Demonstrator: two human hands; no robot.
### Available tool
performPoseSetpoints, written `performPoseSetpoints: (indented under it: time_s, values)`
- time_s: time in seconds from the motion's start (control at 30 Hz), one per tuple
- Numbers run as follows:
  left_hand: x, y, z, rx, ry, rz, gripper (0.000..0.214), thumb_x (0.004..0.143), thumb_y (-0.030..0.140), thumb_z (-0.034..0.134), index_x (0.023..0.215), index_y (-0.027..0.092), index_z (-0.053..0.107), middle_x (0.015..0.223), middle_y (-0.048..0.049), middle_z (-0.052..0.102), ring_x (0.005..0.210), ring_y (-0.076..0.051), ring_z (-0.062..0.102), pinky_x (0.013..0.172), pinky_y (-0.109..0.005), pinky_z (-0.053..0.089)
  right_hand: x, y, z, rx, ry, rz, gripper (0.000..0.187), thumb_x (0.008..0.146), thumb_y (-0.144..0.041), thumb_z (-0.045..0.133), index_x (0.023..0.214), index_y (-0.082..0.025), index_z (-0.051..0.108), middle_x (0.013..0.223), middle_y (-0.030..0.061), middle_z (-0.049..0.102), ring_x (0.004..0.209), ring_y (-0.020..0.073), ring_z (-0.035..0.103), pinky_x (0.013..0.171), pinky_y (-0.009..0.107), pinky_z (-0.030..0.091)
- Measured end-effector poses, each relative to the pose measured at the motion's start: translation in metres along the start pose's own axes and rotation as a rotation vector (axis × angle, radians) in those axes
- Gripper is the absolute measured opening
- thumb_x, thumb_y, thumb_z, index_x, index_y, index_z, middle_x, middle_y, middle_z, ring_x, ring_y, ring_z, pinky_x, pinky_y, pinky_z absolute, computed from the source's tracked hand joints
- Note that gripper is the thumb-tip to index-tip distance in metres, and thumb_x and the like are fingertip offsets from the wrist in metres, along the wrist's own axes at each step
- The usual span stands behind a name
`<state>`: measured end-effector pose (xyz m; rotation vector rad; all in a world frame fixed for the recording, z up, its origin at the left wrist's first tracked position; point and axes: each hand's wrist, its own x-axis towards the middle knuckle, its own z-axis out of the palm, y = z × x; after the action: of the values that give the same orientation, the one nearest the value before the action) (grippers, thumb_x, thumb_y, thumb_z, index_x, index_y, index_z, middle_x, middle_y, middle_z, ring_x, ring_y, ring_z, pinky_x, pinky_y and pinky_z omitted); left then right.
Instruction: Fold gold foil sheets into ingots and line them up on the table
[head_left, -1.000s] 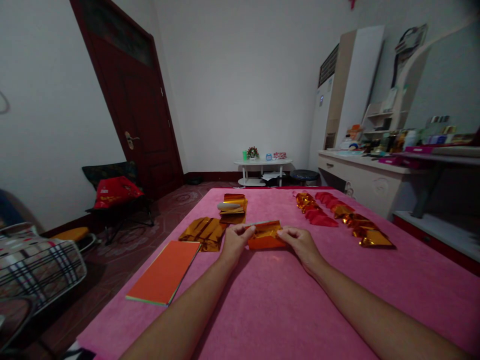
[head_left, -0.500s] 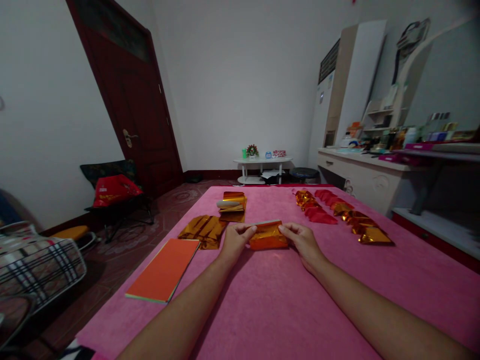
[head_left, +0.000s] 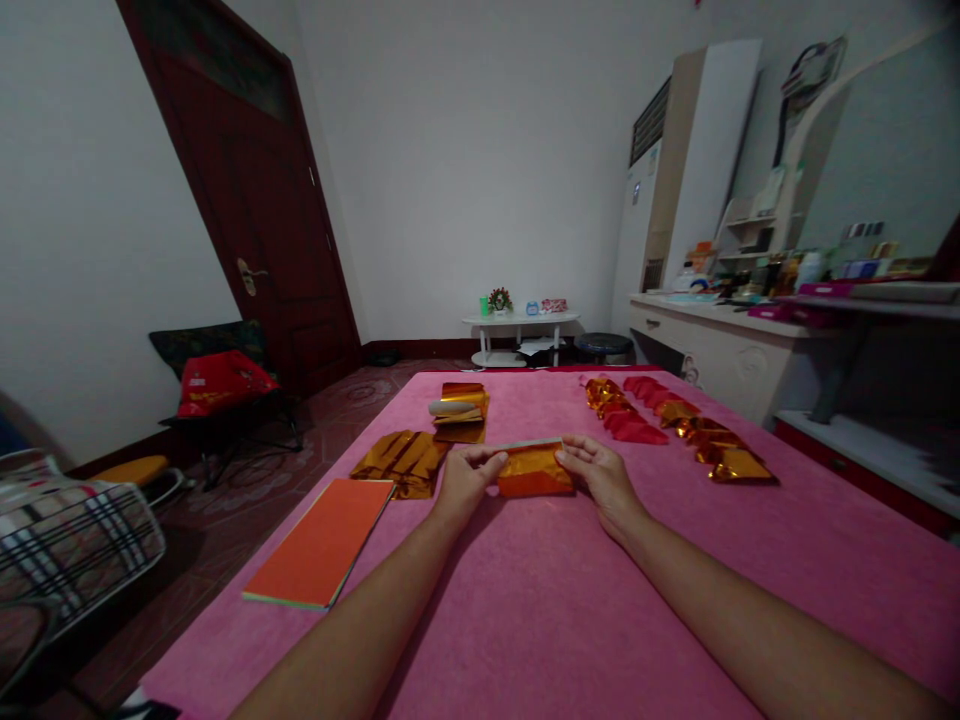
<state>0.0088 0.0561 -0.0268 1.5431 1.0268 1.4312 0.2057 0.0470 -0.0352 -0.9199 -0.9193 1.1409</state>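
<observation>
A folded piece of shiny gold and orange paper (head_left: 534, 470) lies on the pink table cover (head_left: 570, 620) between my two hands. My left hand (head_left: 463, 478) pinches its left end with closed fingers. At the right end, my right hand (head_left: 600, 476) grips it with fingers curled over the edge. Both forearms stretch forward over the cover.
A stack of orange sheets (head_left: 322, 542) lies at the left edge. Gold foil sheets (head_left: 401, 460) and a second gold pile with a white cylinder (head_left: 456, 410) sit behind my left hand. A row of folded gold and red pieces (head_left: 675, 425) runs along the right. A desk (head_left: 720, 350) stands beyond.
Both hands stay on the folded paper; the fingers have shifted slightly along its top edge. The camera view has drifted a little, so everything sits slightly to the left.
</observation>
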Motion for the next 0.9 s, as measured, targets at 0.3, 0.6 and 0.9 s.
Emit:
performPoseSetpoints:
  time_s: [0.3, 0.6, 0.9]
  values:
    - [0.005, -0.017, -0.003, -0.028, 0.017, -0.019, 0.026, 0.066, 0.037, 0.071, 0.072, 0.012, 0.073, 0.065, -0.0053, 0.067, 0.058, -0.014, 0.057, 0.059, -0.024, 0.044, -0.001, -0.001, 0.0, -0.079, -0.051, -0.01, 0.032, 0.058, -0.037, 0.078, 0.082, -0.018, 0.071, 0.079, 0.0032, 0.072, 0.068, 0.019, 0.064, 0.064, 0.029, 0.048]
    - [0.003, -0.01, -0.003, -0.065, 0.062, -0.03, 0.026, 0.067, 0.039, 0.07, 0.068, 0.012, 0.072, 0.063, -0.0049, 0.065, 0.06, -0.015, 0.057, 0.06, -0.025, 0.045, -0.004, -0.004, 0.002, -0.113, -0.064, -0.022, 0.032, 0.061, -0.044, 0.074, 0.08, -0.018, 0.072, 0.071, 0.003, 0.07, 0.061, 0.0187, 0.061, 0.058, 0.028, 0.045]
    - [0.005, -0.014, -0.003, -0.061, 0.089, -0.026, 0.024, 0.063, 0.035, 0.073, 0.064, 0.012, 0.071, 0.062, -0.0054, 0.065, 0.058, -0.013, 0.056, 0.058, -0.023, 0.045, 0.0, 0.003, -0.001, -0.169, -0.062, -0.138, 0.032, 0.065, -0.045, 0.071, 0.08, -0.017, 0.071, 0.074, 0.0033, 0.069, 0.067, 0.0192, 0.06, 0.063, 0.029, 0.046]
